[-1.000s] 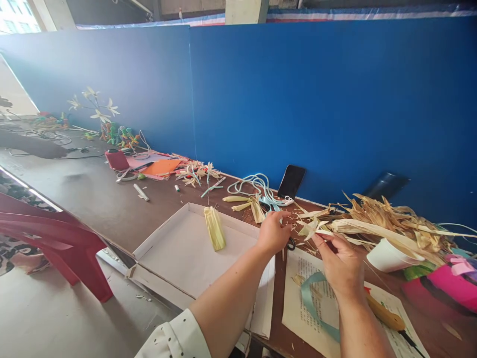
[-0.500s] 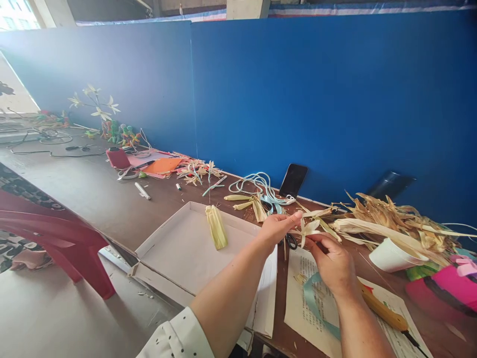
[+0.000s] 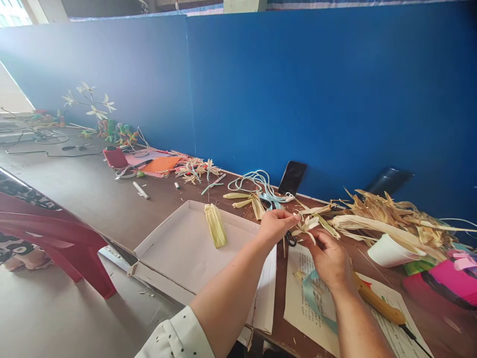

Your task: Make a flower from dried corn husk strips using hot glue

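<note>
A pale corn-husk flower [image 3: 306,226] with thin, pointed petals is held between my two hands above the table. My left hand [image 3: 276,224] pinches a petal at its left side with thumb and forefinger. From below and to the right, my right hand [image 3: 330,256] grips the flower near its base, its fingertips partly hidden. Just beneath lie black-handled scissors [image 3: 290,239] and printed sheets of paper [image 3: 298,303]. A light blue ribbon [image 3: 311,298] curls over the paper by my right wrist.
An open white cardboard box [image 3: 175,248] holds a piece of green husk [image 3: 215,226]. Dry husks [image 3: 402,219] pile up at right beside a white cup [image 3: 393,250] and a yellow-handled glue gun [image 3: 380,303]. A phone [image 3: 293,177] leans on the blue partition [image 3: 316,89]. A red chair [image 3: 67,248] stands left.
The flower has turned and tipped, so its petals now spread more to the right. Both hands stay close together, with small finger movements. The view has shifted slightly.
</note>
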Demonstrator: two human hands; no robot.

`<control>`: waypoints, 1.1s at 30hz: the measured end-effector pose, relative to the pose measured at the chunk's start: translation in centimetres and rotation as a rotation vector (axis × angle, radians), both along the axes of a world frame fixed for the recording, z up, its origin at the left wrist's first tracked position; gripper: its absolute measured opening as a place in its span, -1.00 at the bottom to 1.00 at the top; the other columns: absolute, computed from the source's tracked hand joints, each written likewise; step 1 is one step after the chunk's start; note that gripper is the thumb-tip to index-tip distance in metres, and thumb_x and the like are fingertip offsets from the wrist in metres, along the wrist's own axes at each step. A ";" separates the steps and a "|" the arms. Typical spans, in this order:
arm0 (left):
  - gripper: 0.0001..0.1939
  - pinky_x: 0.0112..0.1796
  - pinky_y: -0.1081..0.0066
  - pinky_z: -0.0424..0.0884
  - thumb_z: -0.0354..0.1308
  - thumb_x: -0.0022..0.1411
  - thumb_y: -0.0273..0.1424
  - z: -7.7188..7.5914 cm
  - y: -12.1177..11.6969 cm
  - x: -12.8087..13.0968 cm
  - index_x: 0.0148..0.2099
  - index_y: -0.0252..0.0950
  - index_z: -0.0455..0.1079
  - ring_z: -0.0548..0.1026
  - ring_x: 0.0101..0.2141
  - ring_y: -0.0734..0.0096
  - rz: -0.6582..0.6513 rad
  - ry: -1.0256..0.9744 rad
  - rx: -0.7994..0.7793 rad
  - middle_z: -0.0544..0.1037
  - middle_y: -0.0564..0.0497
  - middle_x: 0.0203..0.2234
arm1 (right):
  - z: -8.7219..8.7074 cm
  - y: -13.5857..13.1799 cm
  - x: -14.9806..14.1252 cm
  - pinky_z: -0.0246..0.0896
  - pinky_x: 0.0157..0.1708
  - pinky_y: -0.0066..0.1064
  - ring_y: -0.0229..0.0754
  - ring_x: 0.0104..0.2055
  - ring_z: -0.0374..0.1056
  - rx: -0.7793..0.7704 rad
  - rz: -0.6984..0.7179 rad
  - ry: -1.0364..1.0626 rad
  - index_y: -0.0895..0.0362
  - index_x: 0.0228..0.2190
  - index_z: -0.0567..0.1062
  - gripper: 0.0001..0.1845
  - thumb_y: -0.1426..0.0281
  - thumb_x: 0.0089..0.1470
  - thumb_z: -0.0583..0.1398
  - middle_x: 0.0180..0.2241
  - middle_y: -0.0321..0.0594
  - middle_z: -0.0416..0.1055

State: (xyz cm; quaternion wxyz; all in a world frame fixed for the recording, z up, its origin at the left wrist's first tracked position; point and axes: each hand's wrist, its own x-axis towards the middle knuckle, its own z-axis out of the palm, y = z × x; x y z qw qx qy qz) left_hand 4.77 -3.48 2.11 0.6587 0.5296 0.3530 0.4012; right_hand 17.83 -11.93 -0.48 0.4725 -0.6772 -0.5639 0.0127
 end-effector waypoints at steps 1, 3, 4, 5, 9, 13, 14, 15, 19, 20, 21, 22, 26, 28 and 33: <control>-0.65 -0.54 0.54 0.12 0.32 -0.12 -0.14 0.1 0.0 0.0 -0.51 -0.33 0.39 0.18 -0.61 0.64 0.008 0.007 0.013 0.30 0.16 -0.68 | 0.0 0.0 0.0 0.22 -0.44 -0.38 -0.19 -0.51 0.31 -0.001 -0.009 0.000 0.05 -0.42 0.53 -0.63 0.01 0.02 0.17 -0.47 -0.24 0.46; -0.66 -0.54 0.54 0.14 0.31 -0.11 -0.14 0.2 -0.2 0.0 -0.50 -0.33 0.40 0.20 -0.61 0.63 0.025 0.022 0.036 0.31 0.14 -0.67 | 0.0 0.0 0.1 0.22 -0.42 -0.38 -0.19 -0.48 0.33 0.016 -0.027 -0.003 0.06 -0.43 0.52 -0.60 -0.01 0.02 0.16 -0.43 -0.23 0.47; -0.67 -0.55 0.55 0.14 0.31 -0.11 -0.14 0.3 -0.2 0.0 -0.50 -0.33 0.40 0.20 -0.61 0.63 0.033 0.028 0.043 0.32 0.14 -0.66 | 0.0 0.0 0.2 0.23 -0.39 -0.37 -0.17 -0.44 0.35 0.038 -0.034 -0.008 0.06 -0.42 0.52 -0.59 -0.02 0.02 0.15 -0.40 -0.22 0.47; -0.67 -0.55 0.55 0.14 0.31 -0.11 -0.15 0.4 -0.3 -0.1 -0.50 -0.33 0.40 0.21 -0.61 0.63 0.038 0.031 0.046 0.33 0.13 -0.66 | -0.1 0.0 0.3 0.23 -0.36 -0.37 -0.16 -0.39 0.36 0.067 -0.040 -0.016 0.07 -0.42 0.51 -0.58 -0.02 0.02 0.15 -0.36 -0.20 0.48; -0.69 -0.54 0.54 0.15 0.29 -0.08 -0.17 0.6 -0.5 -0.2 -0.51 -0.32 0.37 0.20 -0.62 0.64 0.027 0.006 0.039 0.34 0.14 -0.65 | -0.6 0.1 0.6 0.22 -0.29 -0.37 -0.15 -0.30 0.37 0.145 -0.047 -0.052 0.08 -0.39 0.49 -0.64 0.04 0.05 0.15 -0.31 -0.19 0.46; -0.68 -0.51 0.53 0.16 0.26 -0.02 -0.15 0.3 -0.4 -0.1 -0.50 -0.32 0.34 0.21 -0.61 0.63 0.038 0.016 0.071 0.30 0.15 -0.66 | -0.7 0.1 0.6 0.22 -0.28 -0.35 -0.16 -0.32 0.35 0.135 -0.015 -0.050 0.08 -0.37 0.49 -0.68 0.09 0.07 0.16 -0.32 -0.19 0.45; -0.67 -0.50 0.52 0.17 0.25 -0.01 -0.14 0.1 -0.3 0.0 -0.48 -0.32 0.35 0.23 -0.59 0.61 0.070 0.026 0.088 0.32 0.14 -0.64 | -0.7 0.1 0.6 0.22 -0.26 -0.35 -0.15 -0.30 0.35 0.135 -0.004 -0.051 0.08 -0.36 0.49 -0.68 0.09 0.07 0.16 -0.32 -0.18 0.45; -0.68 -0.48 0.52 0.20 0.25 0.00 -0.14 -0.1 -0.2 0.0 -0.43 -0.32 0.37 0.27 -0.56 0.59 0.118 0.037 0.114 0.36 0.12 -0.60 | -0.7 0.1 0.6 0.22 -0.25 -0.34 -0.14 -0.28 0.36 0.138 0.006 -0.054 0.09 -0.36 0.49 -0.68 0.10 0.07 0.16 -0.32 -0.18 0.45; -0.68 -0.29 0.46 0.31 0.26 0.04 -0.21 -0.3 0.0 0.0 -0.20 -0.29 0.43 0.38 -0.35 0.49 0.285 0.002 0.294 0.49 -0.01 -0.29 | -0.2 0.1 0.2 0.23 -0.26 -0.34 -0.13 -0.27 0.36 0.123 0.033 -0.066 0.09 -0.34 0.50 -0.69 0.11 0.09 0.15 -0.30 -0.17 0.45; -0.66 -0.25 0.45 0.33 0.25 0.06 -0.23 -0.1 -0.1 -0.1 -0.14 -0.29 0.42 0.40 -0.31 0.48 0.260 -0.048 0.317 0.49 -0.03 -0.24 | 0.0 0.0 0.0 0.23 -0.26 -0.34 -0.13 -0.27 0.37 0.115 0.039 -0.064 0.09 -0.34 0.50 -0.69 0.12 0.09 0.14 -0.30 -0.17 0.46; -0.63 -0.22 0.44 0.34 0.24 0.08 -0.25 0.0 -0.3 -0.1 -0.07 -0.28 0.40 0.41 -0.27 0.46 0.217 -0.101 0.325 0.50 -0.05 -0.22 | 0.2 0.0 -0.2 0.23 -0.26 -0.34 -0.13 -0.27 0.37 0.109 0.046 -0.061 0.09 -0.33 0.50 -0.69 0.13 0.09 0.14 -0.29 -0.17 0.46; -0.59 -0.18 0.42 0.34 0.24 0.09 -0.27 0.2 -0.5 -0.2 -0.01 -0.28 0.36 0.43 -0.23 0.43 0.174 -0.146 0.339 0.50 -0.06 -0.21 | 0.4 -0.1 -0.4 0.23 -0.26 -0.34 -0.13 -0.26 0.37 0.102 0.050 -0.057 0.09 -0.33 0.50 -0.69 0.13 0.10 0.13 -0.28 -0.17 0.46; -0.40 -0.06 0.34 0.30 0.26 0.10 -0.33 0.8 -1.1 -0.5 0.17 -0.26 0.20 0.43 -0.10 0.35 0.173 -0.231 0.430 0.51 -0.09 -0.15 | 1.0 -0.4 -1.0 0.21 -0.40 -0.34 -0.16 -0.42 0.33 -0.002 0.041 -0.008 0.10 -0.30 0.50 -0.67 0.14 0.10 0.09 -0.38 -0.20 0.46; -0.31 -0.03 0.32 0.28 0.26 0.10 -0.34 0.9 -1.3 -0.7 0.24 -0.23 0.11 0.43 -0.08 0.35 0.154 -0.233 0.462 0.52 -0.08 -0.16 | 1.0 -0.5 -1.0 0.15 -0.49 -0.35 -0.19 -0.54 0.26 -0.075 0.029 0.035 0.09 -0.28 0.50 -0.65 0.12 0.10 0.08 -0.52 -0.27 0.40; -0.28 -0.03 0.32 0.28 0.29 0.06 -0.36 0.7 -1.3 -0.6 0.24 -0.21 0.13 0.45 -0.19 0.40 0.044 -0.178 0.442 0.54 0.02 -0.31 | 0.6 -0.6 -0.9 0.13 -0.52 -0.37 -0.18 -0.56 0.27 -0.139 0.015 0.068 0.06 -0.28 0.50 -0.65 0.10 0.08 0.08 -0.62 -0.34 0.35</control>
